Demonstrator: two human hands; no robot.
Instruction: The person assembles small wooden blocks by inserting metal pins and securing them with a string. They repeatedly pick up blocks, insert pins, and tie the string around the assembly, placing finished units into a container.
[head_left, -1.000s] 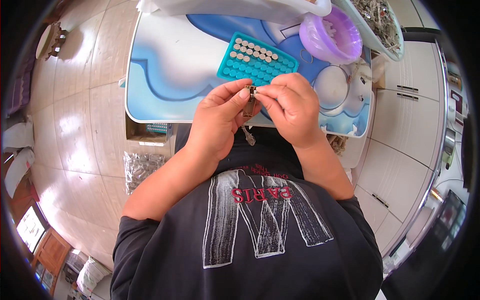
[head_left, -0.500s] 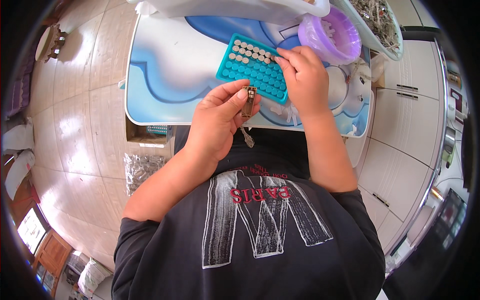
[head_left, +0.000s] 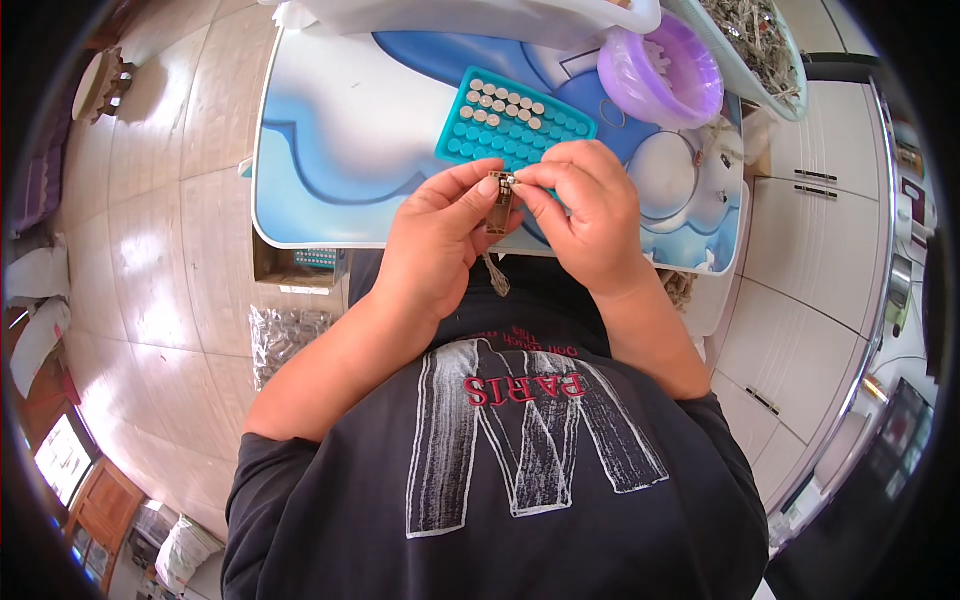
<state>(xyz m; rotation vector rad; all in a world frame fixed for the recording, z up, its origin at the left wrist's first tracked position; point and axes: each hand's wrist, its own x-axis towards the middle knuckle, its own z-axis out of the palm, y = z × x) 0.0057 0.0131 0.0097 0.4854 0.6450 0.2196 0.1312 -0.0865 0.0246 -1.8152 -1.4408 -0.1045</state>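
My left hand pinches a small dark rectangular part with a thin tail hanging below it. The fingertips of my right hand press a tiny round silver cell against the top of that part. Both hands meet just in front of a teal tray whose round pockets hold several silver button cells. The tray lies on a small blue and white table.
A purple bowl lined with plastic stands at the table's right back. A white tub and a tray of small metal pieces sit behind. White cabinets are at the right; a clear bag of parts lies on the tiled floor.
My right hand reached out to the teal tray, then came back to the part held in my left hand, bringing a small silver cell with it. My left hand stayed put.
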